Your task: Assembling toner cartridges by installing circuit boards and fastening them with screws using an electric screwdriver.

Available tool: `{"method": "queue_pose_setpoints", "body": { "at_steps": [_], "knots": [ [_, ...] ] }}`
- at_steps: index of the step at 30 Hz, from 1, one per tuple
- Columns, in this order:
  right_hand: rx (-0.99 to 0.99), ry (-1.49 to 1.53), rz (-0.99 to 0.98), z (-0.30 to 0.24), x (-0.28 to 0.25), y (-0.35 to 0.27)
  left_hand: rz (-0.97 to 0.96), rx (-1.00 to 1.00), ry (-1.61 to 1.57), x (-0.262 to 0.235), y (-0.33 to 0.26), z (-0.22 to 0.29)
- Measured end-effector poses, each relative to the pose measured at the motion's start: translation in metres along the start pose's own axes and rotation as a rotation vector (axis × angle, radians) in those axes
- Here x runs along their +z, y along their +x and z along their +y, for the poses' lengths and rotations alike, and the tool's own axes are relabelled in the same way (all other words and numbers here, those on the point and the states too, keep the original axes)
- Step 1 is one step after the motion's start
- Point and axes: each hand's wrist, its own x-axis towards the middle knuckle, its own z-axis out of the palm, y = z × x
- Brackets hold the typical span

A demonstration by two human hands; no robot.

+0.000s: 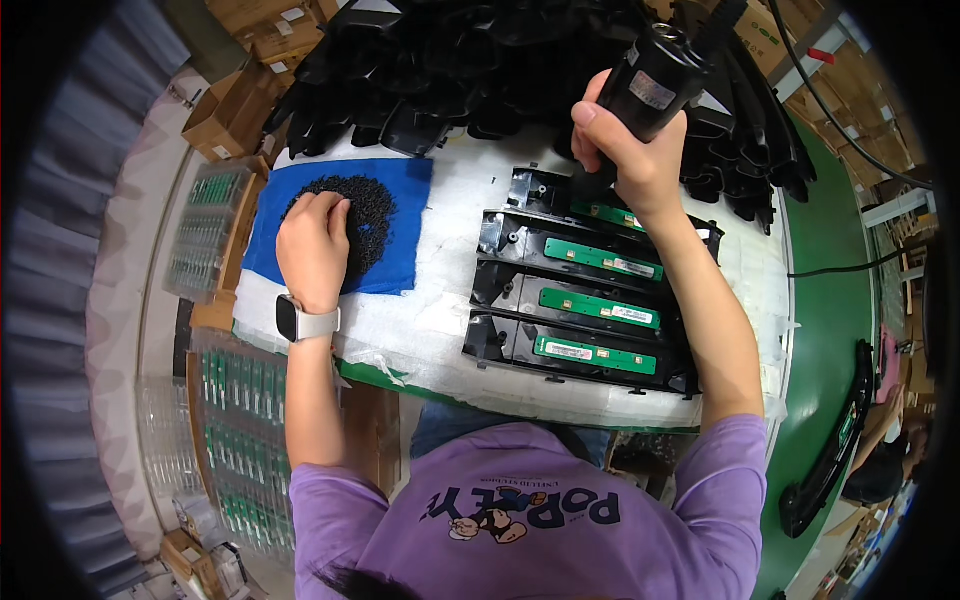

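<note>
Black screwdriver point(652, 88) clasped in right hand point(642, 160), left hand point(313, 248) at black screws point(373, 215), its grip unclear

Housings point(524, 294) look glossy plastic, the blue sheet point(411, 215) matt cloth, the handheld tool point(645, 107) smooth plastic

Grey-blue pleated curtain point(60, 300) down far L side, open cardbd box point(232, 110) upper L, more brown cartons point(762, 45) upper R, pale metal frame point(795, 66) w/ small red piece point(821, 56) by it, green tabletop point(835, 210) along R, co-worker point(878, 475) in dark clothing, partly seen, far R.
</note>
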Motion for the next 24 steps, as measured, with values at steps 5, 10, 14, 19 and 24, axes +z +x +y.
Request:
{"method": "queue_pose_setpoints", "body": {
  "at_steps": [5,10,14,19,24],
  "knots": [
    [-0.007,0.003,-0.026,0.003,-0.004,0.0,0.055,0.053,-0.114,0.005,0.003,0.009],
    [-0.018,0.043,-0.085,-0.002,-0.006,-0.004,-0.306,-0.413,-1.23,0.017,0.003,0.035],
    [-0.059,0.199,-0.017,-0.014,-0.02,-0.014,-0.607,-0.519,-1.674,0.033,0.006,0.085],
    [-0.239,0.702,-0.073,-0.052,-0.055,-0.026,-0.888,-0.491,-1.74,0.033,0.001,0.137],
    [-0.283,0.75,-0.012,-0.074,-0.07,-0.035,-0.917,-0.354,-1.744,0.03,-0.005,0.16]
  ]
}}
